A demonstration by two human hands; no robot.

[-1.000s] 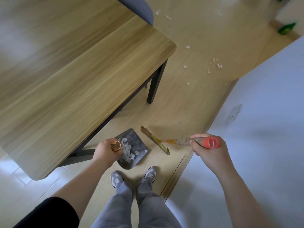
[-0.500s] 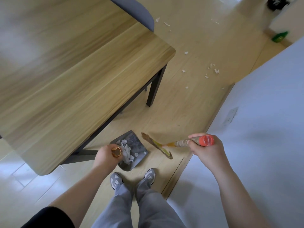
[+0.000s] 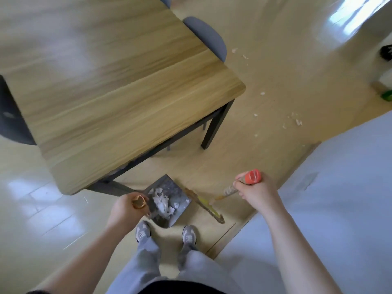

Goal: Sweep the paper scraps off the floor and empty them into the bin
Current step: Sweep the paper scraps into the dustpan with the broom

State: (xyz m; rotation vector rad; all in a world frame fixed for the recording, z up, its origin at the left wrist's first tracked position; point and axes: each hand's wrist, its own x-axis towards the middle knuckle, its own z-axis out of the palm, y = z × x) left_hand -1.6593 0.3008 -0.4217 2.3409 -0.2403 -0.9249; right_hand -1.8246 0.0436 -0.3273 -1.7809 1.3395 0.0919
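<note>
My left hand [image 3: 125,209] grips the handle of a dark dustpan [image 3: 169,189], which holds a heap of white paper scraps [image 3: 162,201] just in front of my feet. My right hand [image 3: 257,193] is shut on the orange-capped handle of a broom [image 3: 209,205], whose bristle head lies on the floor right beside the dustpan's right edge. More paper scraps [image 3: 296,120] lie scattered on the wooden floor beyond the table leg, and others [image 3: 239,54] lie near the chair.
A wooden table [image 3: 118,85] with black legs stands to the left, a grey chair [image 3: 204,36] behind it. A white wall [image 3: 339,187] closes the right side. A green object [image 3: 386,94] sits far right.
The view has tilted up and shifted, so the table and floor scraps sit lower in view. My right hand has risen slightly. The dustpan and broom stay together by my feet.
</note>
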